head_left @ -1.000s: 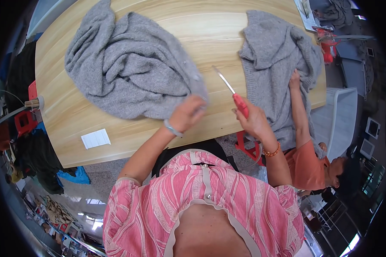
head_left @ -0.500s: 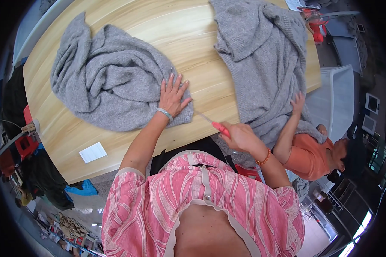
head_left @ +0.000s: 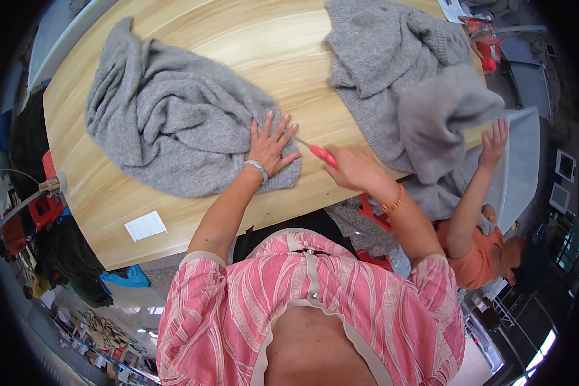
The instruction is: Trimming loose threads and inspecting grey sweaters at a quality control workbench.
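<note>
A grey knitted garment (head_left: 174,122) lies bunched on the table. My left hand (head_left: 270,148) rests flat on its right edge, fingers spread and palm down. In my right hand (head_left: 360,172) is a tool with a red handle (head_left: 323,156) and a thin metal shaft (head_left: 301,141). My right fingers are wrapped round that handle. The shaft points up and left toward my left fingertips, at the garment's edge; whether its tip touches the knit I cannot tell.
Across the right part of the wooden table (head_left: 264,48), a co-worker (head_left: 473,257) handles another grey knitted garment (head_left: 376,61). Beside it stands a white bin (head_left: 524,161). A white paper slip (head_left: 145,226) lies near the table's front left edge. A red stool (head_left: 374,212) is below the table.
My right hand and the tool have moved up and slightly left, bringing the shaft nearer my left fingers. The co-worker's garment has been lifted and folded over, their arm swinging right.
</note>
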Tool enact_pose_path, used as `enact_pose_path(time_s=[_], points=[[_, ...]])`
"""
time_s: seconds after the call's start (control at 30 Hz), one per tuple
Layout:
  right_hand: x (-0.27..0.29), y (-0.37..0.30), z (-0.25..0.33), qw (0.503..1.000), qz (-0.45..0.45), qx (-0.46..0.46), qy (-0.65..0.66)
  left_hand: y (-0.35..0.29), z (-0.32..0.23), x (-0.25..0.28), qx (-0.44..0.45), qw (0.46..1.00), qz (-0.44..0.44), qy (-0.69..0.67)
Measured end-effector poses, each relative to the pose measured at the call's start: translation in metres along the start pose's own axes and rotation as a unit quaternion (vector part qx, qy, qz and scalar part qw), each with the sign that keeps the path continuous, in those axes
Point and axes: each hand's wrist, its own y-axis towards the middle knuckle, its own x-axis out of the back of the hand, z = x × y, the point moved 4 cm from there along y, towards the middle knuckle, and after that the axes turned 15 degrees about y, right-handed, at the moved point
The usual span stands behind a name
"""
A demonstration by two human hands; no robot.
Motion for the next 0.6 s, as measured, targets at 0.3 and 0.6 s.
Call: enact_pose_path(time_s=[0.3, 0.6], points=[[-0.027, -0.087, -0.007, 0.994, 0.098, -0.049, 0.021, 0.010, 0.001, -0.006, 0.030, 0.998, -0.036, -0.039], [-0.012, -0.039, 0.010, 0.995, -0.079, 0.061, 0.029, -0.096, 0.129, 0.080, 0.362, 0.862, -0.351, -0.049]])
